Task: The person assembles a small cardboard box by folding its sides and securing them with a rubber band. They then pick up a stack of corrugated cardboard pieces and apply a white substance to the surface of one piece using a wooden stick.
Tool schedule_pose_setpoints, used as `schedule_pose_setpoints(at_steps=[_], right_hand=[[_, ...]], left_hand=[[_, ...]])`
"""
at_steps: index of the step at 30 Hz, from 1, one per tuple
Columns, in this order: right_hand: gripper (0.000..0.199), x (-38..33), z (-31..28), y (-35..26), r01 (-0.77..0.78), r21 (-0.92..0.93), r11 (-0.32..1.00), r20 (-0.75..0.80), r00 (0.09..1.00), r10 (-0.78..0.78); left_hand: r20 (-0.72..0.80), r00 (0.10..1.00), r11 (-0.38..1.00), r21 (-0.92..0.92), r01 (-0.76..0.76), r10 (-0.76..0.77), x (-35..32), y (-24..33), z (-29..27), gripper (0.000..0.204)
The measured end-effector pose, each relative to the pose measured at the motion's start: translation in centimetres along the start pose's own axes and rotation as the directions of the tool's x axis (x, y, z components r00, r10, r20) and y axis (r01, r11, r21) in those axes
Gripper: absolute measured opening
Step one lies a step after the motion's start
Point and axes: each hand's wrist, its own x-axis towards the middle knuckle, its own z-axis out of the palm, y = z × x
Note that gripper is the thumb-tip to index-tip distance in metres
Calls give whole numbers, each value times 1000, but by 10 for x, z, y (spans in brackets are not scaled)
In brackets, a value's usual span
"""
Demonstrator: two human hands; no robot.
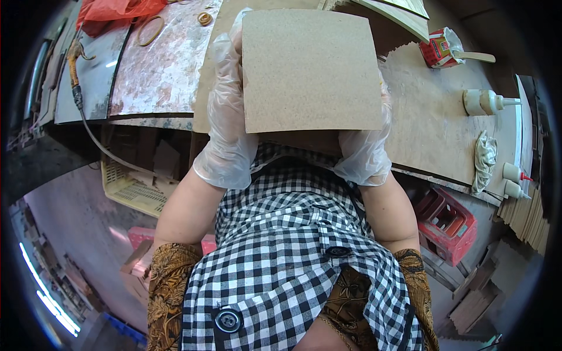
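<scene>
- A square brown fibreboard panel (310, 70) is held flat in the upper centre of the frame, gripped at its two side edges by both hands.
- The left hand (228, 117), covered by a clear plastic glove, is closed along the panel's left edge, its fingers reaching up toward the top left corner.
- The right hand (366, 152), gloved likewise, is clamped on the lower right corner and is mostly hidden beneath the panel.
- Both bare forearms are raised from the lower frame, over a black-and-white checked apron (293, 245).
- Below the panel a brown board worktop (433, 117) is seen.
- At the upper right, a red glue tin with a wooden stick (442, 48), white glue bottles (486, 102) and a crumpled rag (485, 159) are set on the worktop.
</scene>
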Motion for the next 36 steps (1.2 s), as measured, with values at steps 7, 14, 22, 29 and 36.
schedule_pose_setpoints(at_steps=[7, 14, 22, 29, 36], right_hand=[[41, -1, 5, 0, 21, -13, 1000, -31, 999, -22], [39, -2, 6, -3, 4, -16, 1000, -24, 1000, -4], [29, 3, 11, -3, 7, 108, 994, -70, 998, 1], [37, 6, 7, -27, 349, -362, 864, 77, 935, -346], [43, 2, 4, -66, 476, -451, 755, 271, 879, -393]], left_hand=[[-57, 982, 973, -157, 171, -181, -3, 5, 2, 54], [184, 901, 765, 478, -431, 393, 15, -39, -29, 52], [216, 913, 836, 372, -404, 345, 11, -22, -24, 50], [160, 968, 977, 55, -205, 194, 4, 5, -8, 54], [130, 969, 977, 16, -213, 209, -1, 36, 3, 85]])
